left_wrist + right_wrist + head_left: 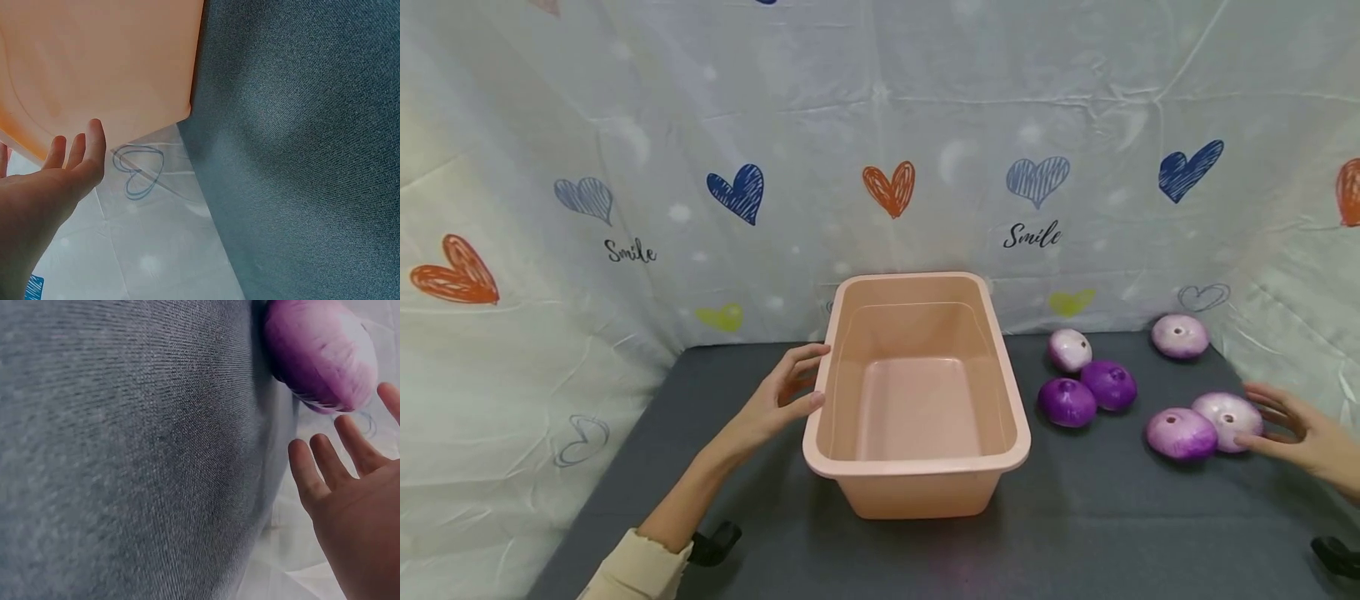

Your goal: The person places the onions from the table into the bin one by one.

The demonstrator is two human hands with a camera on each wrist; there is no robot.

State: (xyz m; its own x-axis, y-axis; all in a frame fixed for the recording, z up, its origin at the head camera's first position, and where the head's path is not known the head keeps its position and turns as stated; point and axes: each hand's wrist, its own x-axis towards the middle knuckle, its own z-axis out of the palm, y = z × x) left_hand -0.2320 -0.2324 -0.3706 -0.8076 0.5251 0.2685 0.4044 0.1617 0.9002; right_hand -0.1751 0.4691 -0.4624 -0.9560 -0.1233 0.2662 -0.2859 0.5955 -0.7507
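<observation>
A peach plastic tub [917, 468] stands upright with its inside bare. My left hand [790, 387] is at the tub's left rim, thumb and fingertips right against the edge; in the left wrist view its loosely bent fingers [95, 147] overlap the tub wall. At the far right, my right hand [1292, 429] spreads around the right side of a pale purple onion [1227, 417], thumb at its front and fingers behind. A second onion [1180, 433], pale on top and purple below, sits against it. In the right wrist view, the fingers [356, 444] stay extended beside an onion [322, 353].
Right of the tub, two deep purple onions [1067, 402] and a pale onion [1070, 350] form a cluster. Another pale onion [1180, 337] lies near the back right corner of the dark grey table [1090, 517]. A white curtain [820, 125] with printed hearts hangs behind.
</observation>
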